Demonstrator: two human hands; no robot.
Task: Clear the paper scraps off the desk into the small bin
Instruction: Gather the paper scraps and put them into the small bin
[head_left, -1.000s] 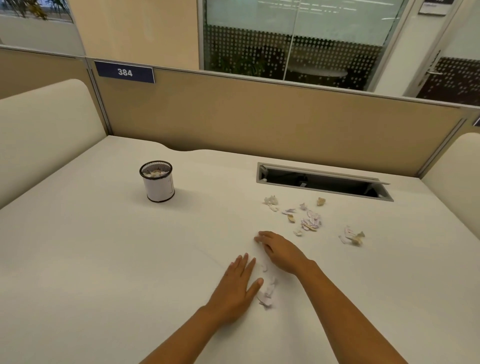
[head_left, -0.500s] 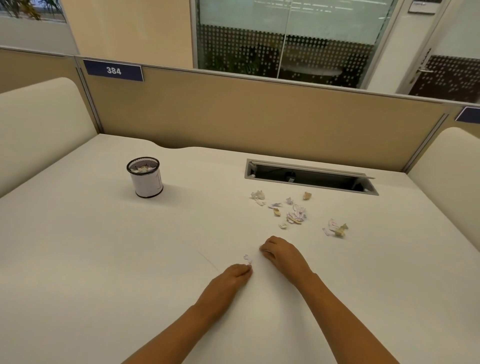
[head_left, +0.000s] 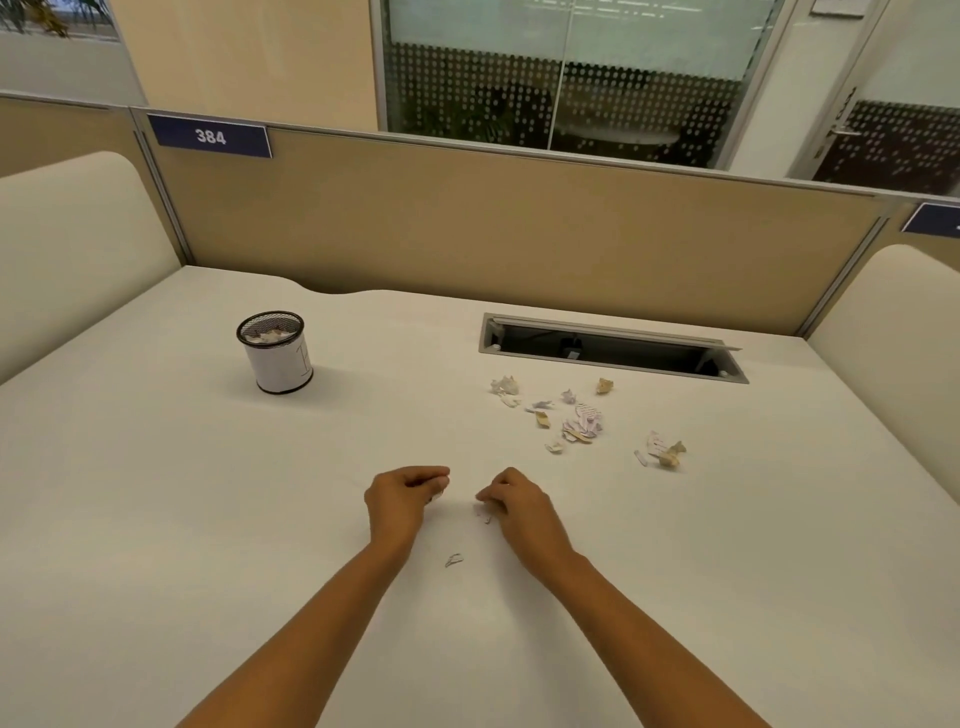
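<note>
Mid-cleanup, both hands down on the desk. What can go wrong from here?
1. The loose scrap lies nearer the person than the left hand and the right hand, so it is easily missed.
2. The left hand grips a white bit that pokes out of its fingers; it may drop on the way to the bin.
3. The scrap cluster sits close to the open cable hatch; sweeping could push pieces in.

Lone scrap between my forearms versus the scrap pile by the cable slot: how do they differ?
The lone scrap is one small pale sliver; the scrap pile is many crumpled pieces, white, tan and printed. The lone scrap lies near, between the forearms; the scrap pile lies farther off to the right, before the cable slot. Both rest on the desk, outside the small bin.
</note>
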